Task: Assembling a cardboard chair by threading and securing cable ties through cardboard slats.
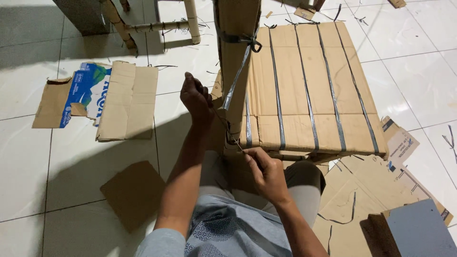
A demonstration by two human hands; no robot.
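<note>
— Left hand (196,101)?
— Closing its grip tight on the dark plastic strap (236,78), just beside the upright cardboard post (236,28); fingers curling in, pinching.
— Right hand (266,172)?
— Pinching the thin lower end of that same strap, low and nearer the body, grip shut between thumb and fingertips.
— And the strap itself?
— Running taut down the post from a knot near its top, passing to the left hand, then slanting to the right one.
— Post standing where?
— Rising at the near left corner of the flat cardboard panel (309,90), itself lying banded with four dark straps.
— Lying around?
— Resting on the white tiled floor (419,71): a folded printed carton (102,100) on the left, a brown cardboard square (133,192) near the left elbow, flattened boxes (376,190) on the right.
</note>
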